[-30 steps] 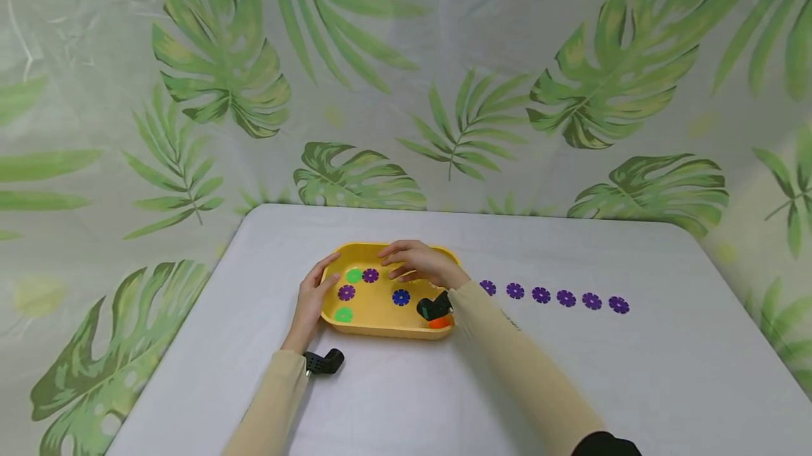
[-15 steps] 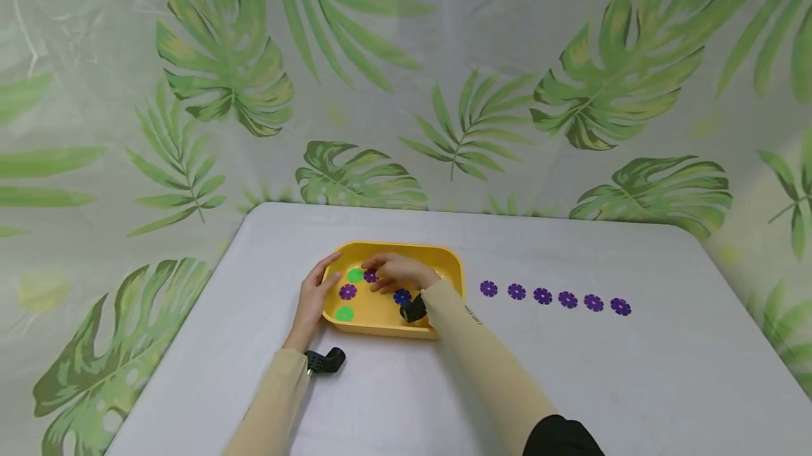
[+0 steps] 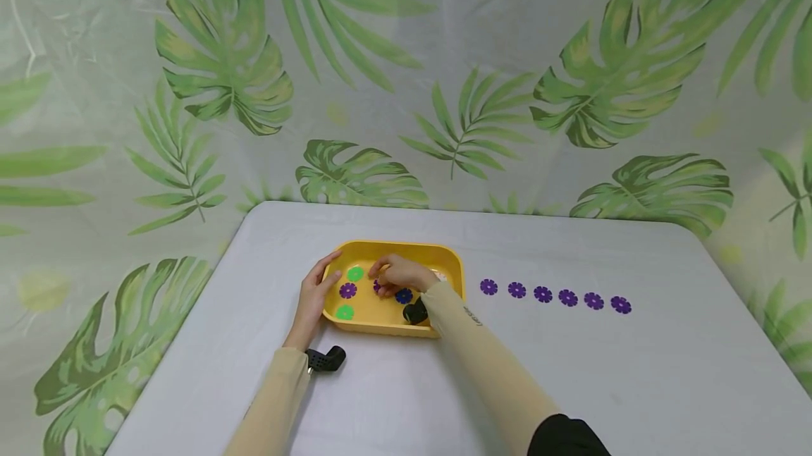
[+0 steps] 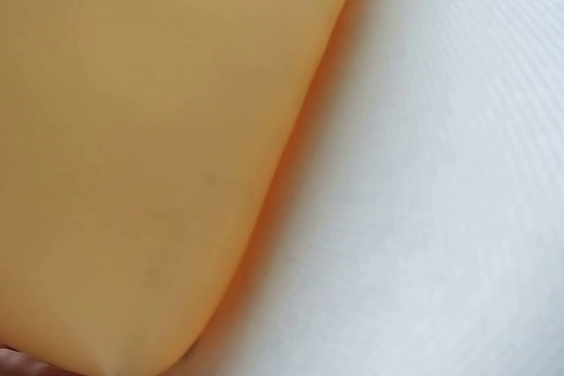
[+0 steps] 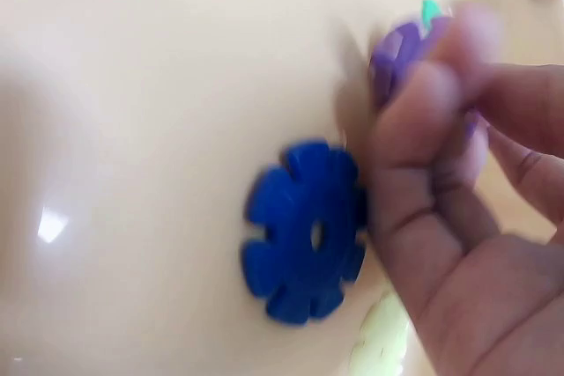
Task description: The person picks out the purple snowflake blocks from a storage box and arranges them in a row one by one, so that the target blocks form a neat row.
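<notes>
In the head view my left hand (image 3: 314,301) holds the left end of a yellow tray (image 3: 387,330), its thumb over the rim. The left wrist view shows the tray's wall (image 4: 159,129) close up, with only a sliver of skin at the lower left corner. Inside the tray, my right hand (image 3: 402,273) pinches a purple snowflake disc (image 5: 401,55) between thumb and fingers; the fingers partly hide it. A blue snowflake disc (image 5: 308,231) lies just beside the thumb. Green discs (image 3: 355,273) and another purple disc (image 3: 347,290) lie in the tray's left half.
On the white table (image 3: 634,371), a row of several purple snowflake discs (image 3: 542,294) stretches to the right of the tray. A leaf-patterned curtain (image 3: 476,54) hangs behind the table's far edge.
My right hand has gone left and down into the tray and taken hold of a purple disc, which has shifted slightly right. The left hand stays at the tray's end.
</notes>
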Demonstrator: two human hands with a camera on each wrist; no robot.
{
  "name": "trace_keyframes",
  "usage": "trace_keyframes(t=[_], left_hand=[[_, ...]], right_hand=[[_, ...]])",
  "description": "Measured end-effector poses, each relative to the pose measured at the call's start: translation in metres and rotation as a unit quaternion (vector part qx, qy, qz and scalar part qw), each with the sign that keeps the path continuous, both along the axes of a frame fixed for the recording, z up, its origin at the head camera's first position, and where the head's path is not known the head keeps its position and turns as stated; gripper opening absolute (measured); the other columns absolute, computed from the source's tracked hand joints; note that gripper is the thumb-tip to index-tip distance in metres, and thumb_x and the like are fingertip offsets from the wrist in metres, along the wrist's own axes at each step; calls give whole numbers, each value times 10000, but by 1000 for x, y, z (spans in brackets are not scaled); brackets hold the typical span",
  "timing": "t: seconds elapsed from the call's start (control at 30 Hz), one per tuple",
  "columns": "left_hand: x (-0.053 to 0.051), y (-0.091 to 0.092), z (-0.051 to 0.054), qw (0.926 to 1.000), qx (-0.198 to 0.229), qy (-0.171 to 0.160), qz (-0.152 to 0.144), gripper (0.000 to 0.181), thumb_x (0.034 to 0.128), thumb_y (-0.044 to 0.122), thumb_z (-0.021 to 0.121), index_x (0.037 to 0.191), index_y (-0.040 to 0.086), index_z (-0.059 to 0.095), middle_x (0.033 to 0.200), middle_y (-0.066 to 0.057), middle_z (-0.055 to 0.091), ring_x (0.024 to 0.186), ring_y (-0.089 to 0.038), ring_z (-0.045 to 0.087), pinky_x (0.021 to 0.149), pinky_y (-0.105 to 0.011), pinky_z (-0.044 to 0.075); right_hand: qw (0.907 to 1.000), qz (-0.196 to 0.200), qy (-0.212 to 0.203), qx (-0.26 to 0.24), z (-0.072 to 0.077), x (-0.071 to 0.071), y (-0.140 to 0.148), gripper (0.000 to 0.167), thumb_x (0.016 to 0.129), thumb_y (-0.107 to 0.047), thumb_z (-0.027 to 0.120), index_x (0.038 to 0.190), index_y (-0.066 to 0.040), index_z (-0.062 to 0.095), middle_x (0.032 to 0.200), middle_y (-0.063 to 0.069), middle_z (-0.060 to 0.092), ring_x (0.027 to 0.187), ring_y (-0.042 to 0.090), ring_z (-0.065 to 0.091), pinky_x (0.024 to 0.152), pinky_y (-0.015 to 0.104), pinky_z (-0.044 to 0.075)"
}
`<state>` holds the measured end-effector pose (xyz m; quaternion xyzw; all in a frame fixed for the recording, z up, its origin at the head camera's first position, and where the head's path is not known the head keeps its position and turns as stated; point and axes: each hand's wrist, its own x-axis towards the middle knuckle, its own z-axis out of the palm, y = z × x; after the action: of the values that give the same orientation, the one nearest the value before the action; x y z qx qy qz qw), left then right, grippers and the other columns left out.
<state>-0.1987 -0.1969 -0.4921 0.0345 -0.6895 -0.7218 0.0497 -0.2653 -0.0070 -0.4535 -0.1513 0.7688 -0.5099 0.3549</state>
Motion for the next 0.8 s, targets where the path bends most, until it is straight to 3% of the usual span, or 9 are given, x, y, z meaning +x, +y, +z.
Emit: trace_keyframes(t=[0.13, 0.37, 0.57, 0.67, 0.8], left_hand=[[0, 0, 0, 10000, -36, 1, 31, 397, 982, 73, 511, 1379, 69, 499, 1475, -60, 401, 1389, -162, 276, 1134, -274, 223], [1, 0, 1, 10000, -37, -41, 37, 401, 982, 79, 513, 1382, 78, 495, 1478, -53, 396, 1387, -153, 277, 1133, -272, 225], [-1, 0, 1, 10000, -37, -49, 57, 401, 983, 81, 516, 1383, 64, 492, 1481, -66, 392, 1391, -169, 275, 1138, -287, 225], [1, 0, 5, 9999, 17, -146, 11, 402, 984, 78, 517, 1386, 71, 494, 1484, -58, 388, 1391, -163, 272, 1136, -277, 224], [7, 2, 17, 9997, 110, -213, -74, 411, 982, 48, 509, 1392, 44, 479, 1493, -83, 371, 1399, -185, 256, 1142, -295, 216]], right_hand=[[9998, 31, 90, -157, 1, -1, 8, 290, 916, 40, 481, 1191, 75, 567, 661, 64, 516, 542, 126, 464, 536, 209, 473], [9978, 198, 64, -636, 17, 0, 33, 284, 924, -7, 484, 1180, 79, 569, 729, 84, 559, 609, 136, 507, 613, 243, 504], [9959, 106, 205, -872, 31, 0, 68, 260, 952, -36, 488, 1185, 59, 556, 800, 95, 548, 643, 153, 471, 630, 283, 455], [9957, -41, 320, -869, 37, 1, 89, 255, 951, -45, 495, 1178, 53, 558, 841, 98, 573, 654, 169, 472, 620, 264, 449], [9958, -309, 470, -726, 41, 3, 121, 257, 960, -62, 489, 1184, 49, 550, 869, 109, 576, 682, 193, 482, 628, 246, 463]])
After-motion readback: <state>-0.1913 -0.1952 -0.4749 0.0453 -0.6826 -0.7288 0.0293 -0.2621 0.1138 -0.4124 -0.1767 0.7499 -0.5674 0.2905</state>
